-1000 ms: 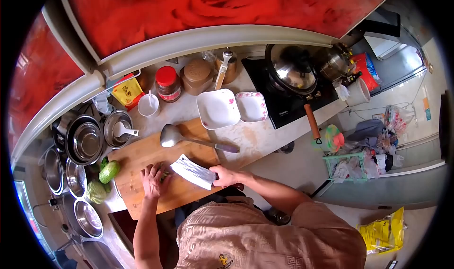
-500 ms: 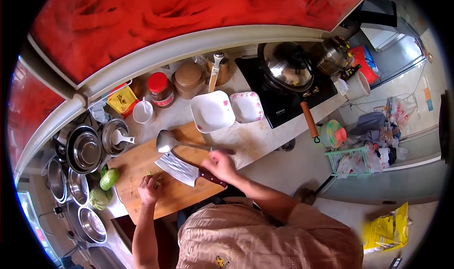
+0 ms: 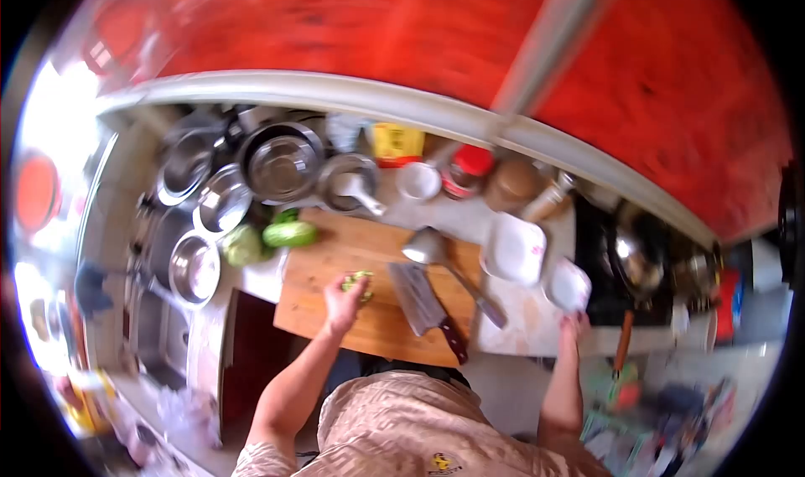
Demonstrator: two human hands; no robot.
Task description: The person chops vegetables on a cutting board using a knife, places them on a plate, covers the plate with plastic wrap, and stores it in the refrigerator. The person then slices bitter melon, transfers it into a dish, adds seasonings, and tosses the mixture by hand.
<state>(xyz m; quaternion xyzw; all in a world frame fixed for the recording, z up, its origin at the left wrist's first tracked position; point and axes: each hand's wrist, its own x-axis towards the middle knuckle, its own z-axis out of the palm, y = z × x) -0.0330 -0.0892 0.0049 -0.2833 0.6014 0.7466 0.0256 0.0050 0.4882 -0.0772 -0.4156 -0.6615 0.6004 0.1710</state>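
My left hand point(image 3: 342, 303) is closed around chopped green pieces point(image 3: 359, 282) above the wooden cutting board point(image 3: 310, 309). A cleaver point(image 3: 416, 297) with a dark red handle lies flat on the board to its right. Beside the cleaver, a metal ladle point(image 3: 426, 246) rests with its handle slanting off the board. My right hand point(image 3: 573, 322) is closed at the near edge of the small patterned white dish point(image 3: 568, 286), its fingers blurred. The larger white dish point(image 3: 514, 248) sits just left of that one.
A green gourd point(image 3: 290, 234) and a pale green vegetable point(image 3: 243, 246) lie at the board's left. Steel bowls point(image 3: 194, 269) stand further left by the sink. Behind are a white cup point(image 3: 418, 181) and a red-lidded jar point(image 3: 467, 172). A covered wok point(image 3: 637, 259) is at right.
The view has swung left. My right hand has let go of the cleaver, which now lies on the board, and has moved right to the small dish. My left hand has gathered up green pieces.
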